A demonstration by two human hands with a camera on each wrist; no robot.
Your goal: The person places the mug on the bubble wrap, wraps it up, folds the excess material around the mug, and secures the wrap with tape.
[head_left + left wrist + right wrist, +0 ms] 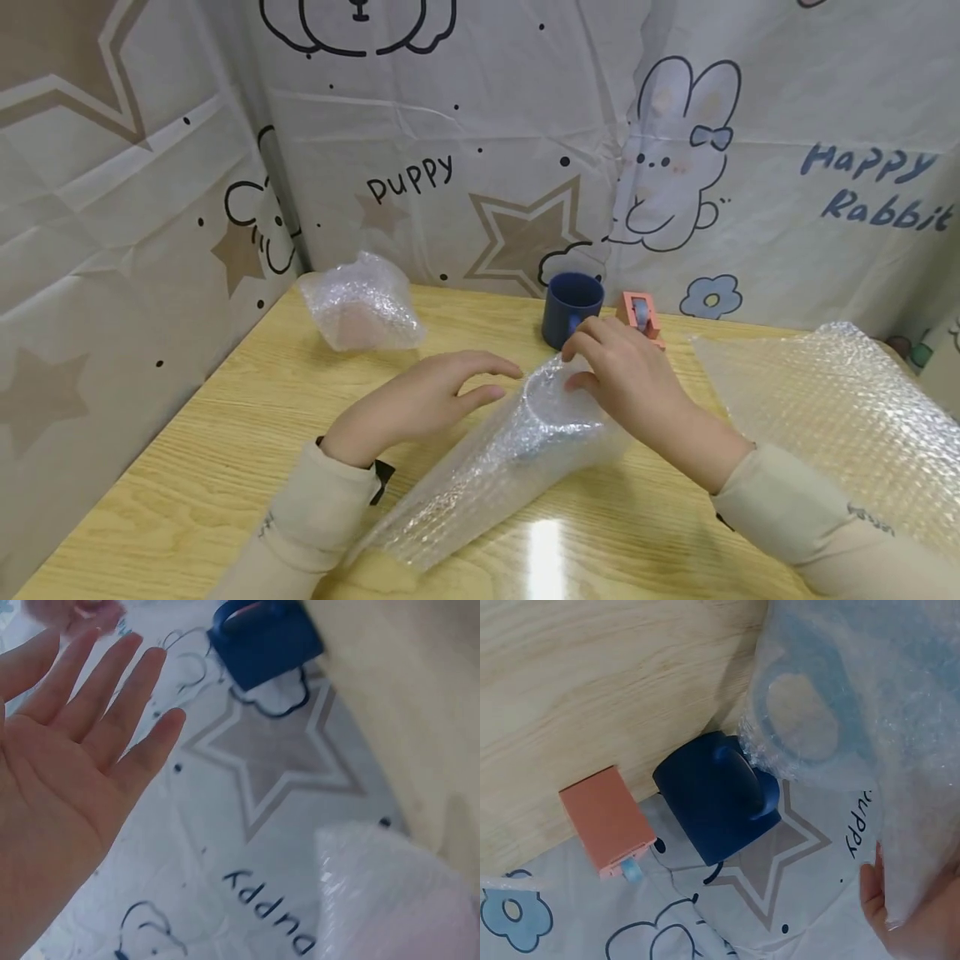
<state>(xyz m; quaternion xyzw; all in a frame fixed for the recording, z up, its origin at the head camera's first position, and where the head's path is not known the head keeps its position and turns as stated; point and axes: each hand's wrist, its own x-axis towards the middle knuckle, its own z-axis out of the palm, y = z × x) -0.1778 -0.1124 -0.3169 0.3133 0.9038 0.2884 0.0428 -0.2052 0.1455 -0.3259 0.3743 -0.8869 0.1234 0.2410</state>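
A sheet of bubble wrap (480,467) lies loosely rolled around a light-blue thing (847,697) with a loop like a mug handle. My right hand (630,367) is at the upper end of the roll, thumb and curled fingers holding its edge. Left of that end, my left hand (427,404) hovers with fingers extended and nothing in it; its palm shows in the left wrist view. Just behind the right hand stands a dark blue mug (566,312). The wrap blurs the outline of what it covers.
A bubble-wrapped pinkish bundle (360,308) sits at the back left. Beside the dark blue mug is a coral tape dispenser (637,315). Another bubble wrap sheet (840,417) spreads over the right side of the wooden table (187,492). A printed cloth (510,100) hangs behind.
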